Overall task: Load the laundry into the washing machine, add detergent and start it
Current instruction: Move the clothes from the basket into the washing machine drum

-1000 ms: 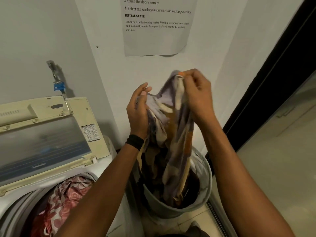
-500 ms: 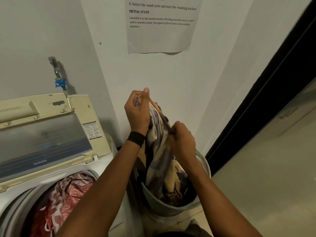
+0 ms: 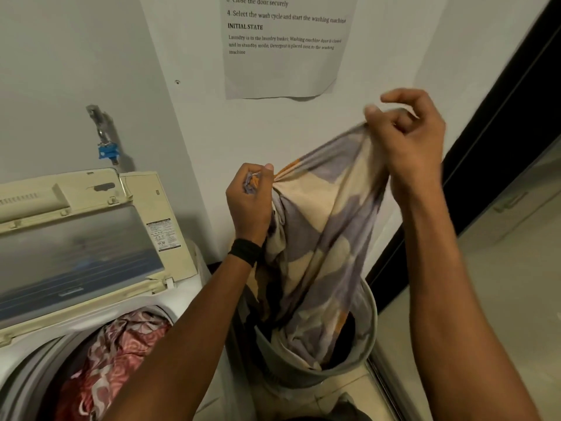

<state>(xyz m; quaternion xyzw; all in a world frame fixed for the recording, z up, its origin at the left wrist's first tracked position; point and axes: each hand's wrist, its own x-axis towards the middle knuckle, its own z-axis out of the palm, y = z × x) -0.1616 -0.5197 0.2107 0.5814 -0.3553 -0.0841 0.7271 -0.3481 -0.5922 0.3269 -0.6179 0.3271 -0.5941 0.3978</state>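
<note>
In the head view, the left hand (image 3: 249, 202) pinches a bunched corner of the purple-and-cream cloth (image 3: 321, 226) between its thumb and curled fingers. The right hand (image 3: 406, 138), higher and further out, curls its fingers round another part of the top edge, so the cloth stretches between them. The lower end hangs below both hands into the grey laundry basket (image 3: 368, 323), among dark items. To do this lift well, I judge both hands should rise until the tail clears the basket rim. They should then gather the cloth before swinging it left of the left hand, where the washing machine (image 3: 185, 291) stands with its lid (image 3: 76, 244) up. Its drum holds a red-and-white patterned fabric (image 3: 121, 350). No detergent shows.
</note>
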